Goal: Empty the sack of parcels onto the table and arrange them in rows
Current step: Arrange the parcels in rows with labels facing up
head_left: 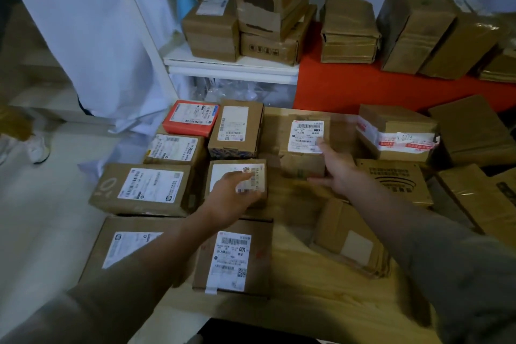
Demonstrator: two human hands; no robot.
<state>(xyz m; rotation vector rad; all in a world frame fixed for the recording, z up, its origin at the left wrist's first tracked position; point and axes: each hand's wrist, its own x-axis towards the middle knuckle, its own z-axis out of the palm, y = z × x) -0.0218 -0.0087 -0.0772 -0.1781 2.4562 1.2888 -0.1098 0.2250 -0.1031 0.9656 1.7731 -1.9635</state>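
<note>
Where the wooden table [321, 301] is covered with cardboard parcels in rough rows, two of them are being handled. The larger, a brown parcel marked 003 [305, 145], sits in the far middle row and is gripped at its right side by the right hand [339, 169], the thumb laid on the label's edge and the fingers curled under the near corner. The smaller parcel [237, 180], just left of it and nearer, is covered by the left hand [231, 198], whose fingers are spread flat across the white label; whether it is clasped or merely pressed cannot be told. A parcel marked 001 [233, 260] lies directly below the left wrist, and a red parcel [191, 117] is seen at the far left corner.
</note>
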